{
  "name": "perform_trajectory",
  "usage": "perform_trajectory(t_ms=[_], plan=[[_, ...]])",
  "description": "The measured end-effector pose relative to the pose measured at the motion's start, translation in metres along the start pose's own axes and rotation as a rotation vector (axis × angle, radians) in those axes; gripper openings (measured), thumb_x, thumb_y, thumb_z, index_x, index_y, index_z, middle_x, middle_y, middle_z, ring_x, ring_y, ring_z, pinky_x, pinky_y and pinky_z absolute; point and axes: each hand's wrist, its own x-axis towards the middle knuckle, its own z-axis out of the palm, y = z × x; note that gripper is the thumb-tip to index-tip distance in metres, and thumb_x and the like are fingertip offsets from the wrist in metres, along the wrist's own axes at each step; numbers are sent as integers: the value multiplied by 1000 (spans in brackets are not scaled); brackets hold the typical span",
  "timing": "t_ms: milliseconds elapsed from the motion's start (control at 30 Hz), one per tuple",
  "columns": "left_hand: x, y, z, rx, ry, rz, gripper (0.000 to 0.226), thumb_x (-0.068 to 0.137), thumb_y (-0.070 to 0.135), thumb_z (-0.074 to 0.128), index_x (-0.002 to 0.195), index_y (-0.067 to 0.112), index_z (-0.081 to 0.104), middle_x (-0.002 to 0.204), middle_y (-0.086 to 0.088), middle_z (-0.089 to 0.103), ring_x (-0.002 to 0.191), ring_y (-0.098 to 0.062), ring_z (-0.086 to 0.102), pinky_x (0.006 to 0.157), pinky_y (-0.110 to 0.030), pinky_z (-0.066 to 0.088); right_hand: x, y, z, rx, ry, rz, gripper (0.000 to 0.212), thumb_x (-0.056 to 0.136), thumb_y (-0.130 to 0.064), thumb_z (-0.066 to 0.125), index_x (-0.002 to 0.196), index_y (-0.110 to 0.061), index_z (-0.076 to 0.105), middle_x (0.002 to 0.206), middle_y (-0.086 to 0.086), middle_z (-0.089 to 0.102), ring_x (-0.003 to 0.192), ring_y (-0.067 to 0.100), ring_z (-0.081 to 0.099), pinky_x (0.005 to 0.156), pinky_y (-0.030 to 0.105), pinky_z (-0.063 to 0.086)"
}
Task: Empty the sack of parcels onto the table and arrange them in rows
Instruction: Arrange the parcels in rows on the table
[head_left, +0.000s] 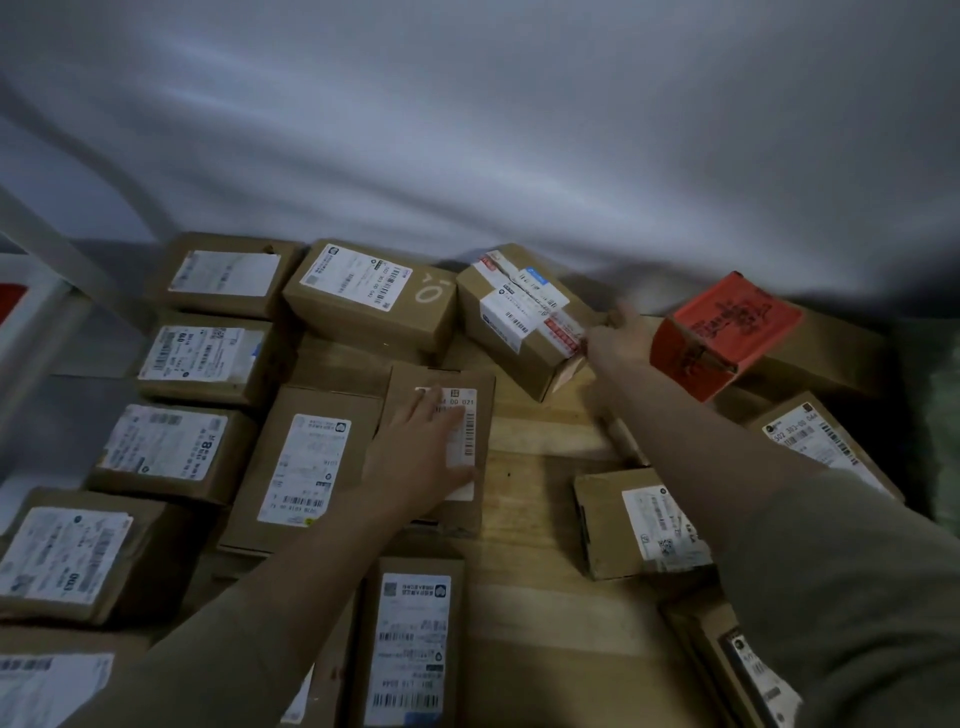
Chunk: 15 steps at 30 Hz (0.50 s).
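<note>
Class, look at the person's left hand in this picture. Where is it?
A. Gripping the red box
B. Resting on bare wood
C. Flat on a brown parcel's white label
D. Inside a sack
C: the left hand lies palm down on the white label of a brown parcel, away from the red box.

left hand (421, 447) flat on parcel (441, 441), wooden table (545, 519)

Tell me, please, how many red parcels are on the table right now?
1. The red parcel sits tilted at the far right, just beyond the right hand. All other visible parcels are brown; more may be hidden beneath the arms.
</note>
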Motion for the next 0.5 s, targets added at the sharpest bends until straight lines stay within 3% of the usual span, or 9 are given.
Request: perform_trajectory(t_ms=[67,133,200,300,400,500], plan=[[0,2,3,3,-38,-2,101,77,68,63,155,29,12,165,0,-6,151,-22,-6,119,-48,14,-5,7,-4,-55,-62,-52,66,96,4,52,155,-16,28,147,7,49,106,11,60,74,12,52],[-1,6,8,53,-68,3,117,71,77,61,157,26,0,163,-6,-16,150,-27,-15,120,-47,0,-14,17,-7,-181,-89,-203,56,94,-1,57,146,-17,43,138,2,55,120,17,57,95,25,50],[0,10,14,121,-55,12,123,69,80,59,156,25,-10,161,-12,-22,148,-33,-20,118,-48,-8,-22,28,-12,-359,-108,-419,46,90,-7,61,134,-19,55,131,-1,57,120,13,54,103,30,46],[7,8,10,138,-40,21,117,74,74,60,156,27,-9,162,-13,-19,149,-33,-18,121,-49,-5,-34,37,-26,-503,-95,-671,52,88,-5,61,139,-13,52,138,7,49,126,16,45,112,31,37],[14,8,1,118,-47,15,112,77,68,63,156,26,-4,163,-11,-15,150,-31,-14,122,-48,0,-38,35,-46,-608,124,-920,50,79,-6,63,129,-9,61,132,16,54,124,33,48,105,49,40],[20,26,-6,177,139,150,107,82,57,66,156,19,-1,164,-11,-10,151,-30,-5,123,-48,5,-38,22,-72,-732,363,-877,58,78,-21,65,134,-19,53,142,13,47,134,35,38,112,51,26]])
